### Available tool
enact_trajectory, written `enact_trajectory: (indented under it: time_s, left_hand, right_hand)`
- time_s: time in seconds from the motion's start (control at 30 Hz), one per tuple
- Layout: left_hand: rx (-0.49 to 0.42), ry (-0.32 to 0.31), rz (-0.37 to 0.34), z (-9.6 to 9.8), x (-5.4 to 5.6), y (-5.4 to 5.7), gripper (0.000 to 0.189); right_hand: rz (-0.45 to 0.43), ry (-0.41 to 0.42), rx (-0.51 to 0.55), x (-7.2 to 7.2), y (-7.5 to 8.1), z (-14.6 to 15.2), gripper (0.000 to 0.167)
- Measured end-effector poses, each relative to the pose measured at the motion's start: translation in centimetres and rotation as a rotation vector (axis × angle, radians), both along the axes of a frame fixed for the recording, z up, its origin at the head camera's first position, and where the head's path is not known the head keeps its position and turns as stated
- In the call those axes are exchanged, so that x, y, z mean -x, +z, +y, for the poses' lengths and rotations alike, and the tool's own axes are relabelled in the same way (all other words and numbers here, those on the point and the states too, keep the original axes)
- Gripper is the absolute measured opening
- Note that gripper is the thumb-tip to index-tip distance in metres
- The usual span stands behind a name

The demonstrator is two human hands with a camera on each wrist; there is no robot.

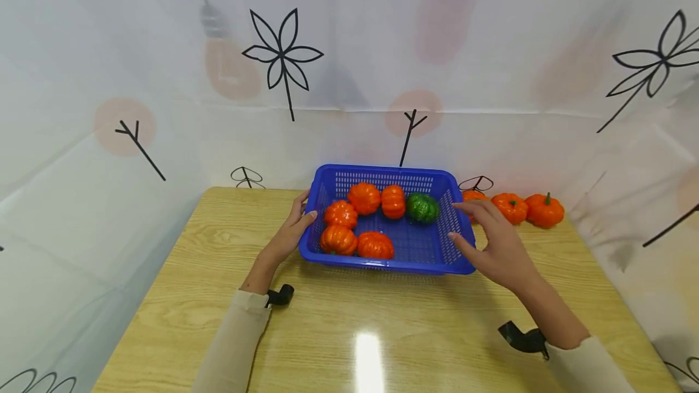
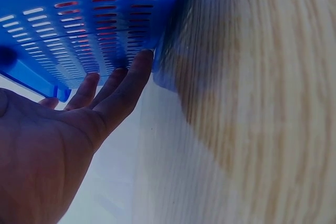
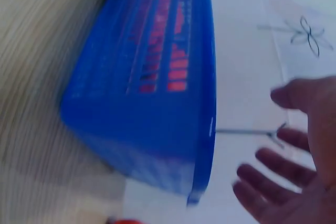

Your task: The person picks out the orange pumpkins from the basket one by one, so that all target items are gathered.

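Left hand point(image 1: 287, 234) grips basket point(image 1: 382, 264) at left end, thumb over rim; right hand point(image 1: 499, 252) released, fingers spread by opposite end. Basket at far side of table point(image 1: 311, 335), pumpkins point(image 1: 338, 240) inside. If steadying basket is step, best support both ends evenly, level, so pumpkins don't roll. Outer pumpkin point(image 1: 475, 196) partly hidden behind basket; right wrist view blurred; whether base sits flat, can't tell.

No legible txt, nos. or labels
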State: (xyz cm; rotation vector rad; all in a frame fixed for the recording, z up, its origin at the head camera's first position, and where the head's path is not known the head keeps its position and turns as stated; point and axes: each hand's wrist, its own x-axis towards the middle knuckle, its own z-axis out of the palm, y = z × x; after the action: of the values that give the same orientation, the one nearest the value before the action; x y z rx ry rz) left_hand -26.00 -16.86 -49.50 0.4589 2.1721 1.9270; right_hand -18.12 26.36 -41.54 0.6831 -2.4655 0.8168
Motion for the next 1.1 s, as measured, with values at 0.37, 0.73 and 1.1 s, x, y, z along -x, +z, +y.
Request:
enact_trajectory:
  time_s: [0.37,0.73,1.1]
  left_hand:
    - [-0.009,-0.004,-0.02,0.1,-0.2,-0.1,0.065]
    - [-0.015,-0.018,-0.001,-0.2,0.2,-0.1,0.064]
    - [-0.012,-0.021,-0.003,0.0,0.0,0.2,0.064]
  right_hand:
    - [-0.077,0.359,-0.208,1.3,1.1,-4.7,0.055]
    - [-0.126,0.6,-0.483,4.2,2.2,-8.5,0.068]
    - [-0.292,0.598,-0.638,6.0,1.6,-10.6,0.068]
